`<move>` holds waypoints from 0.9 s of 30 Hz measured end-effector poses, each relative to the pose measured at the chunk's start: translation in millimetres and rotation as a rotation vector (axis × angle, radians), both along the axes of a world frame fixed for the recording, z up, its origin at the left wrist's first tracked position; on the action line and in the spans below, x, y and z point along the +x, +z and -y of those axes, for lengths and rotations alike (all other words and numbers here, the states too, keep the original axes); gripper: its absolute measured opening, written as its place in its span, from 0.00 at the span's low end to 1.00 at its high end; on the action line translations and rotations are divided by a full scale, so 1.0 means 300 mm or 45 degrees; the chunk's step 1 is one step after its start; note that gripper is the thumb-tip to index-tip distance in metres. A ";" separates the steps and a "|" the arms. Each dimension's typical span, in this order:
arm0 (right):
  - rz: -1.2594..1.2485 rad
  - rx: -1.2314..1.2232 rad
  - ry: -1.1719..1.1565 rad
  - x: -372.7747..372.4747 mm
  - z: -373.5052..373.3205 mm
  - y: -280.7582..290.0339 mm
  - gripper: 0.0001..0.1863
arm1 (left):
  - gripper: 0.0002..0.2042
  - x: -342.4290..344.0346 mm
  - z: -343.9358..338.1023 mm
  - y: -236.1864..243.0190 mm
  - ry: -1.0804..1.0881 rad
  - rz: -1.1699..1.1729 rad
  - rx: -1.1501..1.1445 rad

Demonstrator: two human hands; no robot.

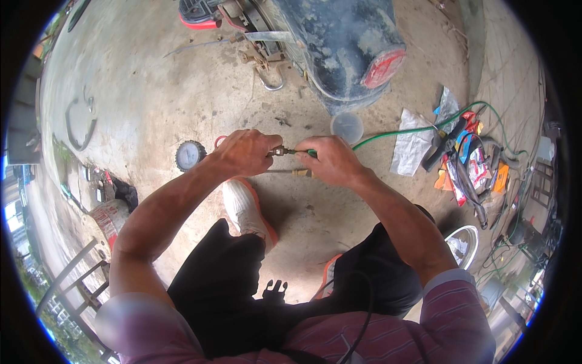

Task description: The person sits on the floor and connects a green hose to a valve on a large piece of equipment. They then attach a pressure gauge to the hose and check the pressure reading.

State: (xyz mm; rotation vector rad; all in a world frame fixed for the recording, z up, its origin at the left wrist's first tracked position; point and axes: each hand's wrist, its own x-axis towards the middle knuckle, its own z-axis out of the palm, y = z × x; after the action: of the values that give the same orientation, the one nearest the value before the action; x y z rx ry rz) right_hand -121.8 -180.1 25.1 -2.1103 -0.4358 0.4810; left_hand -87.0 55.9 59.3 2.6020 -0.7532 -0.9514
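My left hand (247, 153) is closed around a small brass-coloured hose fitting (279, 151). Facing it, my right hand (332, 159) pinches the end of a green hose (388, 133), which runs off to the right. The two ends meet or nearly meet between my fingers; I cannot tell whether they are joined. A red ring-like piece (219, 141) shows just behind my left hand. To the left of that hand lies a round gauge (190, 156) with a black rim. Below my hands, a screwdriver-like tool (297, 173) with a yellowish handle rests on the floor.
A dusty dark vehicle body (339, 48) with a red lamp stands ahead. Near it are a clear round container (347, 126) and a U-shaped metal clamp (269, 79). Packets and rubber strips (473, 158) pile up at right. A large bucket (108, 221) stands at left.
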 end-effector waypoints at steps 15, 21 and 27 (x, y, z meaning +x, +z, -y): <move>-0.325 -0.042 -0.033 0.034 -0.005 0.093 0.16 | 0.13 -0.001 0.041 0.041 0.013 0.002 -0.005; -0.338 -0.032 -0.105 0.047 0.098 0.039 0.21 | 0.13 -0.004 -0.025 -0.003 0.021 -0.021 0.038; -0.453 -0.208 0.019 0.050 0.123 0.024 0.20 | 0.12 -0.002 -0.019 -0.018 -0.015 -0.035 0.073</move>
State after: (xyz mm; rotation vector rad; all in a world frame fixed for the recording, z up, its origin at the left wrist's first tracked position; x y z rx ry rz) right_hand -106.8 -216.9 32.4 -2.1183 -0.2122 0.9082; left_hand -87.6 61.5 53.9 2.6303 -0.7455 -1.0245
